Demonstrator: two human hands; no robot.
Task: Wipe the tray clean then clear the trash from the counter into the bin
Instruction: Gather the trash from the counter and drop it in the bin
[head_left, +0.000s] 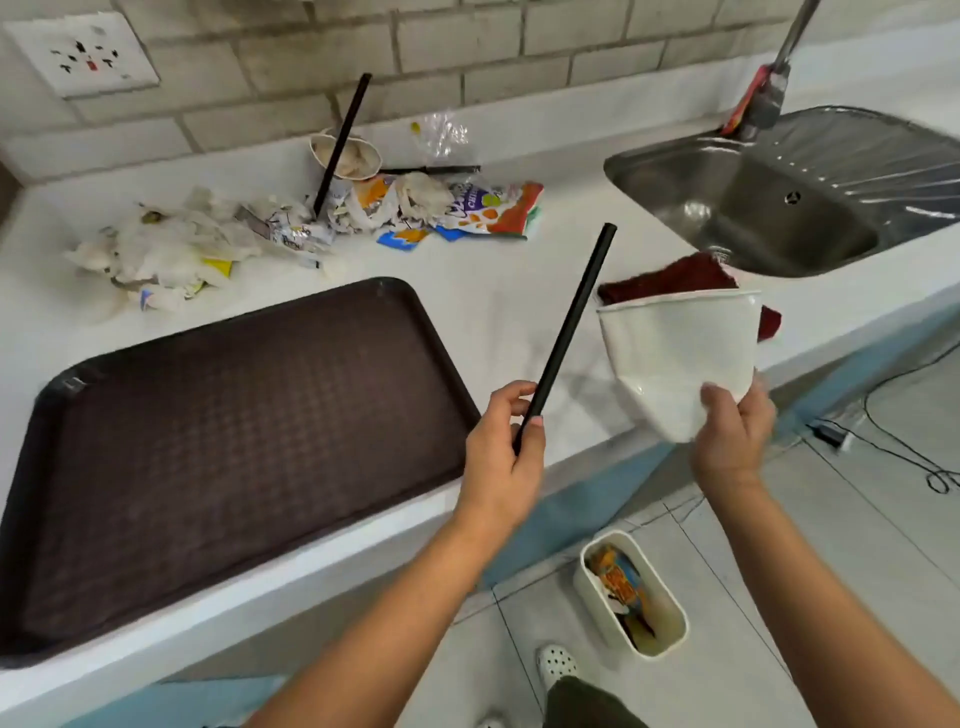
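A dark brown tray (218, 410) lies bare on the white counter (509, 280) at the left. My left hand (506, 462) grips a black straw (569, 332) that points up and to the right. A crushed white paper cup (675, 353) is held in my right hand (732, 436) over the counter's front edge. Behind the cup lies a dark red cloth (670, 278). A heap of crumpled tissues and wrappers (291, 228) sits at the back, with another paper cup (348, 156) holding a second black straw. On the floor below stands a white bin (631, 592) with wrappers inside.
A steel sink (789, 202) with a tap (769, 93) fills the right end of the counter. A wall socket (83, 52) is at the top left. Black cables (904, 441) run over the tiled floor. My shoe (556, 662) is next to the bin.
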